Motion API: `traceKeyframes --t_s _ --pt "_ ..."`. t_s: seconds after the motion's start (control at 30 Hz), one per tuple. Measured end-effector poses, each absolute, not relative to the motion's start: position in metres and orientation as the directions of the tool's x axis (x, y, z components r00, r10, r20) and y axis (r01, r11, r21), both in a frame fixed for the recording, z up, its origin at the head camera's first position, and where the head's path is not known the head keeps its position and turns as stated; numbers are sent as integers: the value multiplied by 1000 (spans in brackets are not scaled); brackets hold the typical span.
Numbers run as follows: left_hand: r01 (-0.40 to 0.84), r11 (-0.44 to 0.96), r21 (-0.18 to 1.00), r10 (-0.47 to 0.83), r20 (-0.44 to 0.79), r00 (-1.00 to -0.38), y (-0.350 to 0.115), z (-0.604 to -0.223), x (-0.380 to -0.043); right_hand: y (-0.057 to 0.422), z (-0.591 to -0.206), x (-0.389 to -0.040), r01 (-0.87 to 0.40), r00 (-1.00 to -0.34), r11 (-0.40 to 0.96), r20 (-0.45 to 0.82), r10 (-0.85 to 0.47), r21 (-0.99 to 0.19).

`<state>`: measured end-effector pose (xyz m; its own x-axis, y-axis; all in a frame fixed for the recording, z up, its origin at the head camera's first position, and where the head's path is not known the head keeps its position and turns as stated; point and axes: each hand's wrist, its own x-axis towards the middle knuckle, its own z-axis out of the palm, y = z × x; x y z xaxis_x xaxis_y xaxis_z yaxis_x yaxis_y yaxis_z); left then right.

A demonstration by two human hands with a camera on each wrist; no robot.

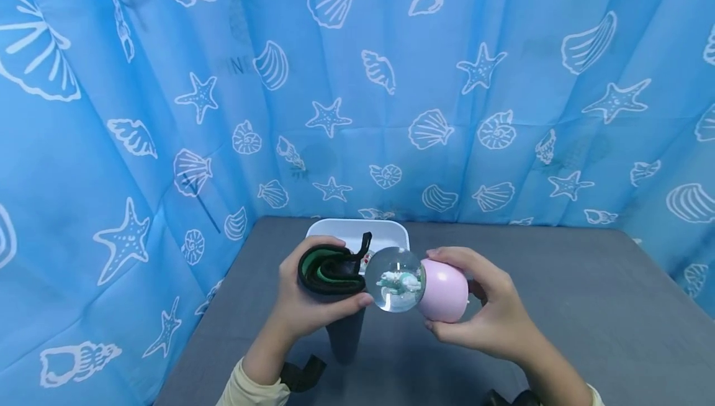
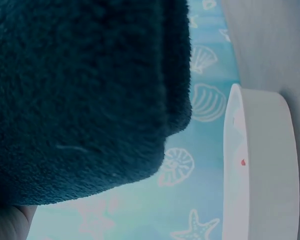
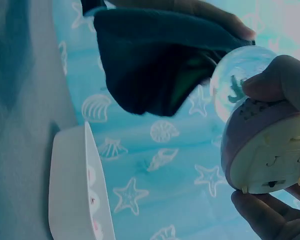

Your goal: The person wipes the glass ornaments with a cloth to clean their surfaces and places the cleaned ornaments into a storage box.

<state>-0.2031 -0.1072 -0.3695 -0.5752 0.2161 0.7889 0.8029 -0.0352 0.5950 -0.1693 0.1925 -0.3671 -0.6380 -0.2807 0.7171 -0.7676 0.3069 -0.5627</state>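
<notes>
My left hand (image 1: 313, 303) grips a folded, fuzzy dark cloth (image 1: 329, 272) with green inner folds and a black loop at its top. In the left wrist view the cloth (image 2: 85, 100) fills most of the picture. My right hand (image 1: 491, 306) holds a snow globe by its rounded pink base (image 1: 445, 291), fingers above and thumb below. The clear glass ball (image 1: 394, 279) points left towards the cloth, a white and green figure inside it. Seen from the right wrist, the base's pale underside (image 3: 275, 155) faces the camera. Whether the left thumb touches the glass cannot be told.
Behind the hands, a white tray (image 1: 357, 227) stands at the back of the grey table (image 1: 558, 294). Small white items with red marks (image 3: 93, 200) lie inside the tray. A blue curtain (image 1: 357, 83) with shell and starfish prints surrounds the table's back and sides.
</notes>
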Motion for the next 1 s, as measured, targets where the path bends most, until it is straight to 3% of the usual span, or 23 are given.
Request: traceKeyframes --t_s 0.13,0.4,0.6,0.77,1.0 --pt "828 -49 559 199 818 -540 -106 -370 -202 185 -370 -166 -791 -611 287 727 -313 -540" --pt "798 -89 596 245 790 -562 -102 -370 -199 177 -373 -162 -793 -608 283 731 -309 -540" --pt "748 -140 649 344 740 -578 -96 -369 -198 173 -373 -161 -832 -545 320 773 -323 -453" --pt "724 -117 679 356 710 -608 -91 -371 -195 170 -371 -160 -852 -452 439 824 -341 -285" --pt "715 -103 691 342 700 -627 -88 -374 -195 164 -367 -160 -831 -248 556 883 -400 19"
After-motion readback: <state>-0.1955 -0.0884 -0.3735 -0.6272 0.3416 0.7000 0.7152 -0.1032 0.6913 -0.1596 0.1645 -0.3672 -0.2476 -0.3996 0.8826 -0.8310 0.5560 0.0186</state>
